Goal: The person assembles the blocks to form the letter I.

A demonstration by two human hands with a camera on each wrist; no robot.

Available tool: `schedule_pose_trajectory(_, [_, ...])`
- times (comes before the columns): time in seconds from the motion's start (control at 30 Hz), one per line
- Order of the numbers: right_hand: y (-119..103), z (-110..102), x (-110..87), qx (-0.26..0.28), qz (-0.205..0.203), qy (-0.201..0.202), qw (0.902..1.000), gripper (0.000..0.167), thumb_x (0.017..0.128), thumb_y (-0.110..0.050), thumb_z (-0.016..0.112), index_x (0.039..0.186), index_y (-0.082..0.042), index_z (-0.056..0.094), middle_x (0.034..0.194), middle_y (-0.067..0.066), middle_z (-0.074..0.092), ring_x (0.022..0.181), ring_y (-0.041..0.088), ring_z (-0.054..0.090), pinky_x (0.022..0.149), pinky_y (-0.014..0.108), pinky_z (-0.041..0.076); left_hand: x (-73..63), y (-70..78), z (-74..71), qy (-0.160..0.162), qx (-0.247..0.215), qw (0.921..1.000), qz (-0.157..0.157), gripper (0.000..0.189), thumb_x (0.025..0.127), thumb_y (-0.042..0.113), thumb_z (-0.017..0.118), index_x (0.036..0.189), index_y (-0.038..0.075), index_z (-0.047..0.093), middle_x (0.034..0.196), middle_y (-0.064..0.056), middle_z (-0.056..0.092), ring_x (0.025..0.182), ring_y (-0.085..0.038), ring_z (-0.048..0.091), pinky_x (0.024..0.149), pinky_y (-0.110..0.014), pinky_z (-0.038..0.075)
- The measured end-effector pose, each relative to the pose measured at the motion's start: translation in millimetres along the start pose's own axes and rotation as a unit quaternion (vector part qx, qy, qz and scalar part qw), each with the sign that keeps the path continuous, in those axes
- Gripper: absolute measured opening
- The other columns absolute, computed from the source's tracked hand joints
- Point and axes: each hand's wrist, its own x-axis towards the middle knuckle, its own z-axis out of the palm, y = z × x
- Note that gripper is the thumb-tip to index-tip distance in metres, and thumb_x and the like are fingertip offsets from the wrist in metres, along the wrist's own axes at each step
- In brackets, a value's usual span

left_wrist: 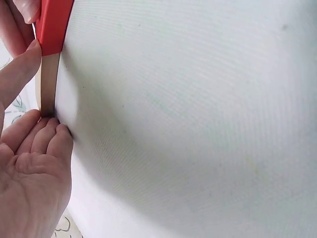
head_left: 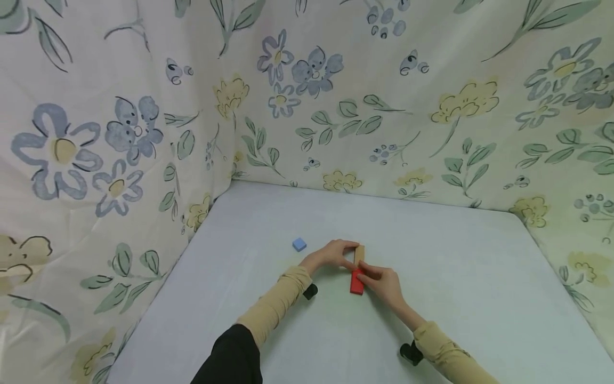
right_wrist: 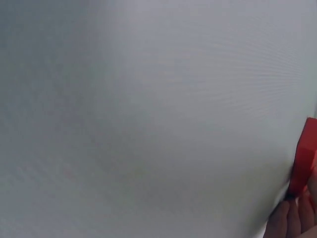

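On the white table, a plain wooden block (head_left: 360,254) and a red block (head_left: 356,285) lie end to end in a line. My left hand (head_left: 332,254) holds the wooden block, fingers at its far end and thumb near the joint with the red one. In the left wrist view, the wooden block (left_wrist: 48,84) meets the red block (left_wrist: 53,27) with no visible gap. From the right, my right hand (head_left: 385,284) pinches the red block near its far end. Only part of the red block (right_wrist: 303,161) shows in the right wrist view.
A small blue block (head_left: 299,245) lies apart, left of and beyond the left forearm. Floral cloth (head_left: 316,138) hangs along the back and sides of the white table (head_left: 268,213).
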Motion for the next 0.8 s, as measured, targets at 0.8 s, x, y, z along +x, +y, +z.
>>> schedule_pose_trajectory(0.8, [3.1, -2.9, 0.4, 0.000, -0.024, -0.008, 0.9997, 0.038, 0.081, -0.014, 0.075, 0.118, -0.009, 0.067, 0.115, 0.009, 0.068, 0.112, 0.024, 0.063, 0.093, 0.040, 0.053, 2.2, -2.1, 1.7, 0.001, 0.004, 1.0000, 0.003, 0.070, 0.083, 0.027, 0.073, 0.144, 0.014, 0.041, 0.149, -0.001, 0.042, 0.140, -0.019, 0.035, 0.116, -0.035, 0.030])
